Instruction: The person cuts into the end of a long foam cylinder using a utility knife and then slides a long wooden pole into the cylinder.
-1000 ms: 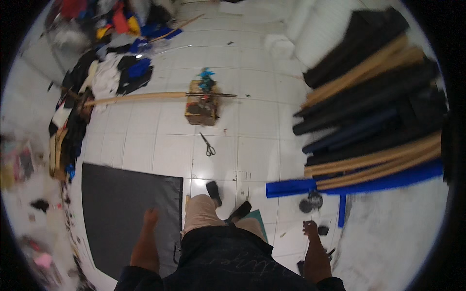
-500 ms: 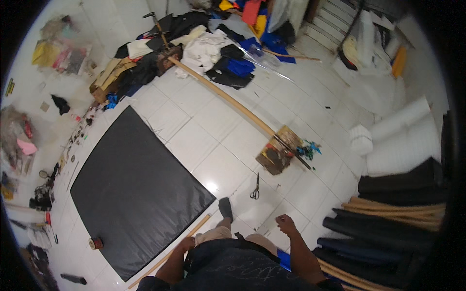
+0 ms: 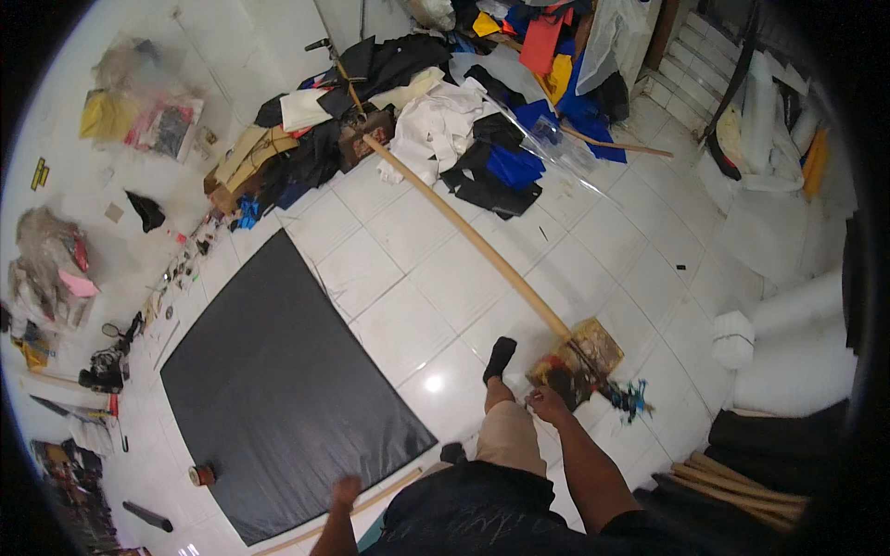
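Observation:
My left hand (image 3: 346, 491) is blurred over the near right edge of a flat black rectangular panel (image 3: 287, 389), and its fingers are not readable. A thin wooden stick (image 3: 394, 484) lies on the floor just right of that hand. My right hand (image 3: 549, 405) is closed in front of a worn, stained block (image 3: 603, 345); what its fingers hold, if anything, is hidden. On the block rests one end of a long wooden pole (image 3: 473, 236), which stretches to the far left. Beside the block lies a tangle of blue-green strips (image 3: 630, 398).
A heap of fabric (image 3: 436, 120) spreads along the far wall. White foam rolls (image 3: 797, 343), black rolls (image 3: 779, 440) and wooden poles (image 3: 742, 486) lie at the right. A tape roll (image 3: 201, 475) sits at the panel's left edge. My foot (image 3: 501, 360) is near the block.
My body has stepped forward, one foot moving toward the block. My right hand has come up in front of the block. The scissors seen on the floor before are now out of sight.

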`<state>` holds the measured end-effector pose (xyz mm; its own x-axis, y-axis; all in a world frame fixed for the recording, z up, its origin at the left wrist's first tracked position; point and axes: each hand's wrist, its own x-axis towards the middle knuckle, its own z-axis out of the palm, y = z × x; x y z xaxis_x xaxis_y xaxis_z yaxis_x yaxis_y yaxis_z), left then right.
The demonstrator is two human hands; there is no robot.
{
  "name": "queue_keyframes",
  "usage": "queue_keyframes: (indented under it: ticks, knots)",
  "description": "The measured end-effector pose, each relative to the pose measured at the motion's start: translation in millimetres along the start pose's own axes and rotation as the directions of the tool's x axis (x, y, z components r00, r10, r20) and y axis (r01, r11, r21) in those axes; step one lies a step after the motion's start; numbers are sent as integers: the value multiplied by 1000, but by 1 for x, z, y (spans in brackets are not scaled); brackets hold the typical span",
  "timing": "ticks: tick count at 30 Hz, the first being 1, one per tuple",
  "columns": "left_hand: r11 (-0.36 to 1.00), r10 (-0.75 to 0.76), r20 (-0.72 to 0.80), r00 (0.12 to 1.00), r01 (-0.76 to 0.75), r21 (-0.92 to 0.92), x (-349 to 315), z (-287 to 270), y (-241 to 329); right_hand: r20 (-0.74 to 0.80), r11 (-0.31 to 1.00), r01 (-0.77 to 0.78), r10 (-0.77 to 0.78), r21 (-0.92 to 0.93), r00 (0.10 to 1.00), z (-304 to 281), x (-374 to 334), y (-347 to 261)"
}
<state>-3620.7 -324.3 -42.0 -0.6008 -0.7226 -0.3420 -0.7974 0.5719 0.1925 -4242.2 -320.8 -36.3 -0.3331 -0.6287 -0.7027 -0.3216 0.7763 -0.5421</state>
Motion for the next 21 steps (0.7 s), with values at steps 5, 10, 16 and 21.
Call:
queue_keyframes:
  ticks: [5,10,16,21]
  knots:
    - [413,-295,659,692,714,-565,44,18,74,-108,985,51,-33,163,994,-66,184,23]
    - [540,-464,646,606,772,-337,187,-49,150,-203,992,59,-80,-108,976,-93,345,9]
    - [292,-635,611,474,879,-378,359,-172,205,43,935,-160,182,-316,982,-94,457,6]
    - [854,-165,220,962,251,-456,405,-160,163,250,954,-193,250,-230,935,-122,477,-4]
